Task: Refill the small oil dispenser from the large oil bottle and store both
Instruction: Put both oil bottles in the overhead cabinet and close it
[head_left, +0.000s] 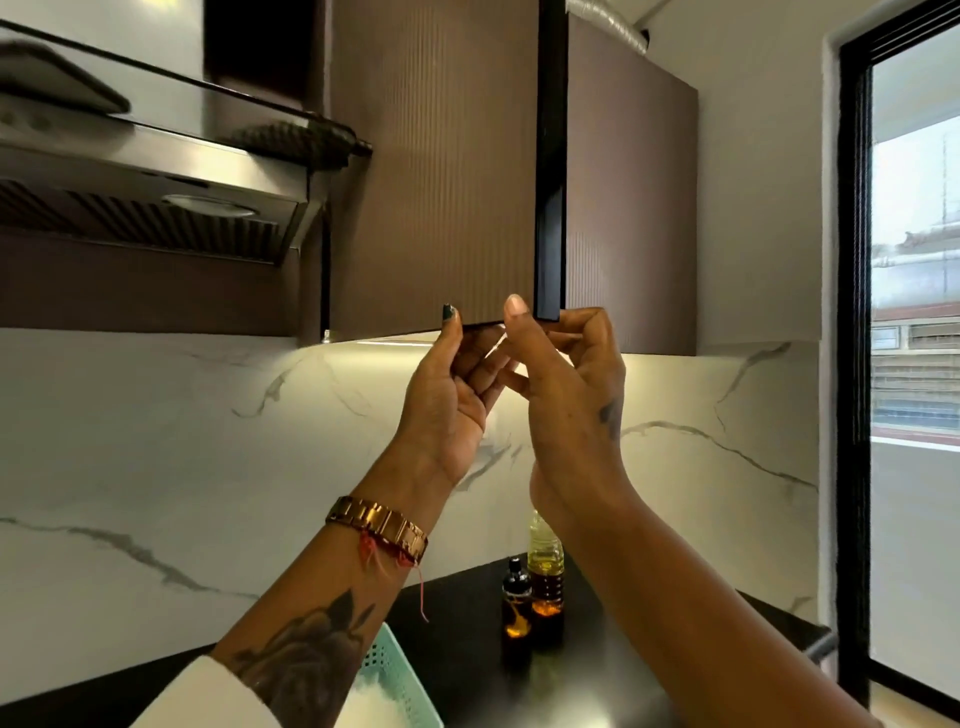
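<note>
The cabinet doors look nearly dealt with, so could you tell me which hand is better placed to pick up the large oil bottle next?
Probably the right hand: the large oil bottle stands directly below its forearm, beside the small dispenser.

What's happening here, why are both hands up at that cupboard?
A person has both hands at the bottom edge of the wall cabinet door: the left hand and right hand grip its lower edge. On the black counter below, the small oil dispenser and large oil bottle stand side by side, untouched.
</note>
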